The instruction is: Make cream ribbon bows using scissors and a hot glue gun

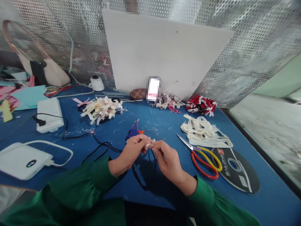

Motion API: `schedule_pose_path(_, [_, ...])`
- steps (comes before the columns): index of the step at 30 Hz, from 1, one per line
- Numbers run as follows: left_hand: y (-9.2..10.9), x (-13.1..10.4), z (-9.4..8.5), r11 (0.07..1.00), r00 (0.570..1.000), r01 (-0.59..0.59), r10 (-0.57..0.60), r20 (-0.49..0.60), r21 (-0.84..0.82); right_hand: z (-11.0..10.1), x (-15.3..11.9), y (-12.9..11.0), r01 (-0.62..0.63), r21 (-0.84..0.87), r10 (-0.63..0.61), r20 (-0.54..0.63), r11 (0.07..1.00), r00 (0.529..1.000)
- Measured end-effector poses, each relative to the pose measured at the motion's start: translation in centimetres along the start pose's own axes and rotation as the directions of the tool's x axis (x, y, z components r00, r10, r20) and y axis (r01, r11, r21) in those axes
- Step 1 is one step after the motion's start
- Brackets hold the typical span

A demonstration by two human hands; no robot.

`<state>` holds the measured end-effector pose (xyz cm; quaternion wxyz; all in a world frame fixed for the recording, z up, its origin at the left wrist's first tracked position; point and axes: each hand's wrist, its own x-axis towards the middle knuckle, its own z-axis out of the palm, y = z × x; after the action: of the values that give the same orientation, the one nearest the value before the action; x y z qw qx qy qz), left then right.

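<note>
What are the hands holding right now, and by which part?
The left hand and right hand pinch a small whitish strip between them; exactly which part each grips is too small to tell.

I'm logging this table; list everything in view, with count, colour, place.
Small ribbon piece: 1, cream, centre
Plastic glue gun: 1, blue, centre
Thin cord: count unclear, black, left
Metal scissors: 1, red-yellow handles, right
Round disc: 1, grey, right
Flat ribbon tangle: 1, cream, right
Cloth ribbon heaps: 3, cream, pale, red, back
Checkered pouch: 1, brown, back
Lit screen: 1, white, back
Flat panel: 1, white, back
Perforated wall: 1, silver, rear
Rounded device: 1, white, back
Handled bag: 1, beige, left
Thin sheets: several, turquoise, left
Scraps: many, pink, left
Power strip: 1, white, left
Power bank: 1, white, left
Tabletop: 1, blue, beneath
Sleeves: 2, green, front
Left hand: 1, bare, on ribbon piece
Right hand: 1, bare, on ribbon piece
</note>
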<state>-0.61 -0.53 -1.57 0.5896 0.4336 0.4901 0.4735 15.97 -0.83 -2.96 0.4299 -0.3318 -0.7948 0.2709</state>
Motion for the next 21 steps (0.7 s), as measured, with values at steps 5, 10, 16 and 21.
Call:
schedule_pose_path(5, [0.7,-0.4,-0.2,0.999,0.998,-0.014,0.01,0.064,0.05,-0.2,0.0,0.0,-0.078,0.067,0.087,-0.142,0.995,0.986])
schedule_pose_path(10, [0.9,-0.5,-0.2,0.989,0.997,-0.012,-0.001,0.083,0.15,-0.6,0.3,0.1,-0.027,-0.053,0.02,-0.13,0.998,0.991])
schedule_pose_path(16, [0.6,-0.6,-0.1,0.975,0.985,0.06,-0.092,0.143,0.213,-0.9,0.5,0.3,0.005,-0.269,-0.029,-0.088,0.963,0.996])
schedule_pose_path(21, [-0.1,-1.0,-0.2,0.96,0.942,0.142,-0.206,0.265,0.242,-0.3,0.1,0.1,0.134,-0.391,-0.133,0.03,0.911,0.991])
